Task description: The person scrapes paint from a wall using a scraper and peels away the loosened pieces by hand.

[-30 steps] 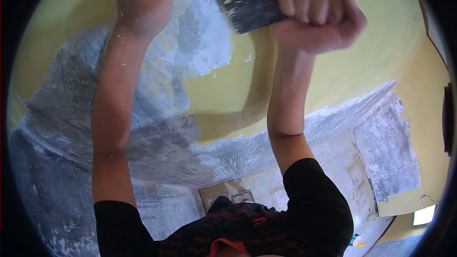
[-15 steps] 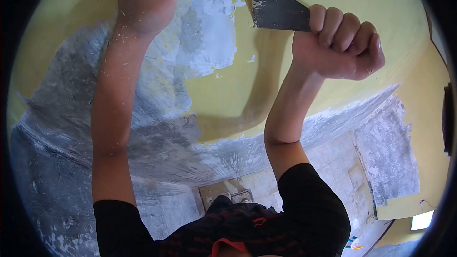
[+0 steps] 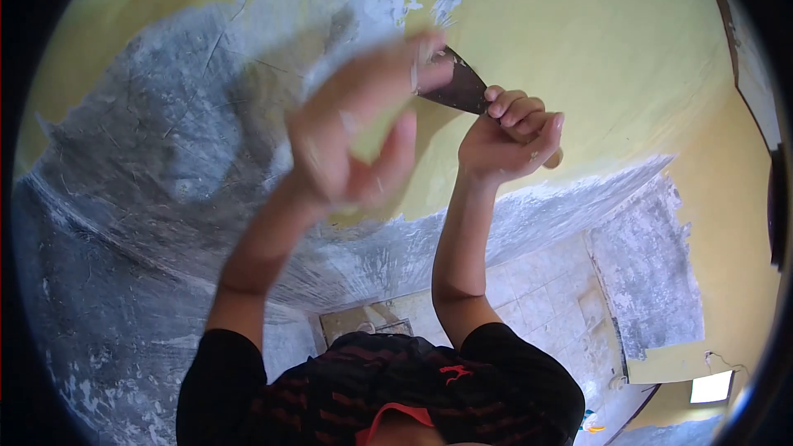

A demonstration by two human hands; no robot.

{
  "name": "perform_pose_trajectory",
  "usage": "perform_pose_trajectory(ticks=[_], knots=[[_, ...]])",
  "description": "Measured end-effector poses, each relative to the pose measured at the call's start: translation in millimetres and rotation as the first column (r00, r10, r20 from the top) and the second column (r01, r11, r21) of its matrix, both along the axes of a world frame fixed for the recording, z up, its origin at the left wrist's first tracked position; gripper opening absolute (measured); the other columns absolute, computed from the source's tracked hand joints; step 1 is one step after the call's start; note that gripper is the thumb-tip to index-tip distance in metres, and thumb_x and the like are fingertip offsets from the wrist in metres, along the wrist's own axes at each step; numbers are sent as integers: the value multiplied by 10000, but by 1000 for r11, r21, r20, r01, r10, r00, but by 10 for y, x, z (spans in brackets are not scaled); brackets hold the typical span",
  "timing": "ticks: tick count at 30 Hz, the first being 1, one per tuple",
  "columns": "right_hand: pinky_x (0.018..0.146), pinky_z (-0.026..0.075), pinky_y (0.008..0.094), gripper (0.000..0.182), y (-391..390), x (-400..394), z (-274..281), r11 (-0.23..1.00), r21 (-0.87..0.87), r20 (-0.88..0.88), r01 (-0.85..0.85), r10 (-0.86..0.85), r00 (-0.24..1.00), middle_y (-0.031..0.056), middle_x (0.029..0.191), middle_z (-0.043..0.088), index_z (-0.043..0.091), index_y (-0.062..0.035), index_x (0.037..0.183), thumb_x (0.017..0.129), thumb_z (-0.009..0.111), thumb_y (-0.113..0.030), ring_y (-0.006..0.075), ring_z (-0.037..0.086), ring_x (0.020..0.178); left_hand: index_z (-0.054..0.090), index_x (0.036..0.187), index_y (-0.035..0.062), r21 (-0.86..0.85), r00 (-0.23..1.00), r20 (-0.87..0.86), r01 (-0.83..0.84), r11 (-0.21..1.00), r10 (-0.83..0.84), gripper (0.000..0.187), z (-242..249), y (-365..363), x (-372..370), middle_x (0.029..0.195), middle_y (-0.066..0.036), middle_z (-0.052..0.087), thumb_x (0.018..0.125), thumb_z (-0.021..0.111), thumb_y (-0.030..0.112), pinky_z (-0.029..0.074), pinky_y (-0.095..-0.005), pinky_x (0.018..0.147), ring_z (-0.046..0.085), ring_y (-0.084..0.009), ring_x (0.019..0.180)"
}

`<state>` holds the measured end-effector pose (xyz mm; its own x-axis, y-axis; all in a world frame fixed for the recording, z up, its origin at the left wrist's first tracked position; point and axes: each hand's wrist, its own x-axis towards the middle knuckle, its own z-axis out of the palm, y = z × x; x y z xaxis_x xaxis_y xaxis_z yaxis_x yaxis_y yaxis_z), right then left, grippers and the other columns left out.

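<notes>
My right hand [image 3: 512, 136] is closed round the handle of a dark scraper [image 3: 461, 85], whose blade points left and slightly up. Blurred by motion, my left hand [image 3: 355, 124] has its thumb apart from the other fingers, which reach to the blade's far end and hide part of it. Whether those fingers touch the blade cannot be made out. Behind both hands is a wall with yellow paint [image 3: 570, 41] and a large bare grey patch [image 3: 182, 107], whitish along its ragged upper edge.
Below is a pale tiled floor [image 3: 529, 289]. A second grey patch [image 3: 648, 272] marks the yellow wall at the right. A small bright rectangle [image 3: 710, 387] shows at the lower right, and a dark-edged panel [image 3: 747, 74] at the upper right.
My left hand has come down and right from the top edge to the blade. My right hand has moved down and left with the scraper, and the blade is more tilted.
</notes>
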<state>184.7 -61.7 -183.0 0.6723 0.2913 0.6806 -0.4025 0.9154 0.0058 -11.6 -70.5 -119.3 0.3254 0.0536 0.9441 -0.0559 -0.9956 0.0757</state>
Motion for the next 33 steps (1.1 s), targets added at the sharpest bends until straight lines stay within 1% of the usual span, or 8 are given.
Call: perform_pose_trajectory(ticks=[3, 8, 11, 14, 19, 23, 31, 33], knots=[[979, 589, 567, 452, -102, -131, -220, 948, -144, 52, 285, -281, 958, 201, 878, 642, 518, -29, 825, 1155, 484, -336, 324, 685, 916, 698, 1384, -63, -149, 991, -63, -124, 981, 115, 484, -776, -205, 49, 1539, -307, 598, 913, 620, 17, 443, -516, 1222, 551, -447, 1485], [999, 537, 495, 436, -355, -339, -525, 850, -370, 201, 375, -320, 926, 158, 1135, 655, 639, -53, 1001, 1171, 466, -415, 274, 629, 1094, 472, 1609, -68, -319, 998, -50, -52, 946, 38, 676, -1275, -111, 255, 1706, -332, 375, 1013, 611, 221, 285, -537, 1305, 328, -466, 1622], [808, 479, 395, 355, -461, -343, -1006, 844, -531, 100, 77, -28, 995, 125, 1119, 595, 631, -64, 1202, 1162, 518, -398, 217, 545, 977, 449, 1627, -52, -376, 997, -75, -35, 926, 8, 699, -1526, -174, 295, 1725, -315, 350, 1034, 617, 279, 287, -541, 1305, 305, -476, 1628], [820, 486, 419, 436, -673, -371, -1388, 773, -579, 1, -259, 319, 948, 124, 1157, 589, 585, -73, 1316, 1130, 538, -463, 222, 549, 973, 437, 1638, -42, -464, 993, -115, -48, 885, -6, 729, -1847, -265, 262, 1734, -300, 342, 1038, 656, 309, 278, -538, 1310, 308, -470, 1627], [921, 510, 451, 788, -962, -444, -1816, 691, -584, 28, -425, 541, 841, 163, 1253, 654, 408, -48, 1654, 1015, 618, -459, 262, 577, 1146, 403, 1660, -30, -624, 996, -88, -40, 780, -19, 787, -2204, -470, 13, 1744, -293, 331, 1021, 740, 281, 283, -507, 1312, 303, -434, 1638], [933, 511, 441, 834, -1045, -565, -2141, 593, -696, 46, -405, 600, 799, 166, 1337, 660, 353, -46, 1705, 1029, 651, -432, 239, 593, 1142, 427, 1642, -46, -684, 997, 68, 20, 729, 37, 769, -2454, -601, -158, 1726, -296, 370, 1000, 753, 223, 325, -495, 1296, 366, -424, 1611], [722, 505, 354, 582, -1196, -628, -2099, 452, -814, 72, -364, 701, 709, 126, 1029, 708, 501, 12, 1584, 1104, 631, -290, 198, 618, 844, 536, 1549, -98, -558, 981, -4, -161, 814, 191, 713, -2337, -617, -467, 1631, -310, 505, 922, 767, 151, 417, -468, 1249, 506, -423, 1526], [574, 435, 290, 435, -1222, -630, -1999, 407, -889, 202, -207, 757, 622, 43, 850, 628, 563, 30, 1498, 1155, 554, -238, 109, 541, 656, 578, 1515, -94, -490, 990, -41, -138, 861, 135, 695, -2255, -580, -523, 1608, -288, 542, 894, 776, 146, 445, -455, 1233, 539, -408, 1503]])
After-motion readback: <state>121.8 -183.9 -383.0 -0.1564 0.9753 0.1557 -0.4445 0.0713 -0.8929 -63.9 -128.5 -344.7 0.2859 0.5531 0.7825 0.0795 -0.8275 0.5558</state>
